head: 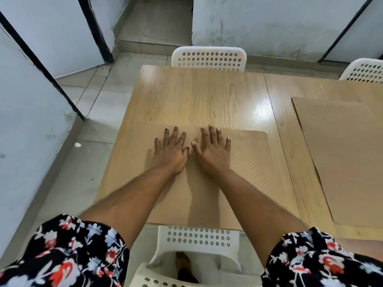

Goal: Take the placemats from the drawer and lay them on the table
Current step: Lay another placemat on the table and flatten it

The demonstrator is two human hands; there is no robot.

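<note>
fingers (211, 134): spread and flat on both hands, palms down, pinching nothing.

head view, items:
- left hand (171, 151): lies on the near mat (244, 162), a little left of its middle, fingertips just short of the far edge.
- right hand (213, 151): beside the left, thumbs nearly touching, also pressing flat.
- near mat: flat on the table (196, 94), long axis running left to right across the person, near edge close to the table's near edge. it extends outward from under both hands, further to the right; left edge hard to make out against the wood.
- second mat (342, 158): already laid to the right, well apart from the hands, nearer the right one.
- chairs: one at the far edge (209, 58), one below the arms (199, 239).

judgement: any smoothing stroke would run outward along the long axis, each hand toward its own side.
</note>
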